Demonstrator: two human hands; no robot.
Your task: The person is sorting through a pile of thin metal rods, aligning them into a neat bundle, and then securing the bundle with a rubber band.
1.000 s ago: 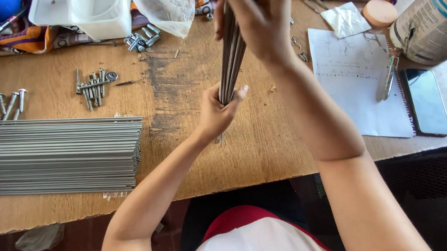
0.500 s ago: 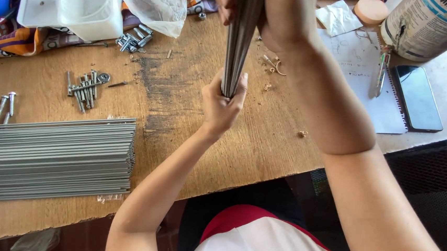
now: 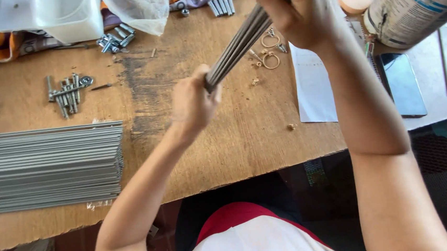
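Observation:
Both of my hands hold one bundle of thin grey metal rods (image 3: 238,43) slanting above a worn wooden table (image 3: 224,141). My right hand (image 3: 299,10) grips the bundle's upper end near the top of the view. My left hand (image 3: 193,101) is closed around the lower end, above the middle of the table. A wide flat stack of the same grey rods (image 3: 48,166) lies at the table's left edge, away from both hands.
Loose bolts (image 3: 69,89) lie at the back left, brass rings (image 3: 270,59) near the bundle. A clear plastic tub (image 3: 48,17) and bag sit at the back. White paper (image 3: 312,88), a dark phone (image 3: 401,84) and a large cylindrical container (image 3: 414,4) are on the right.
The bundle has tilted from nearly upright to a slant, and my left hand has closed over its lower end. The view has shifted a little.

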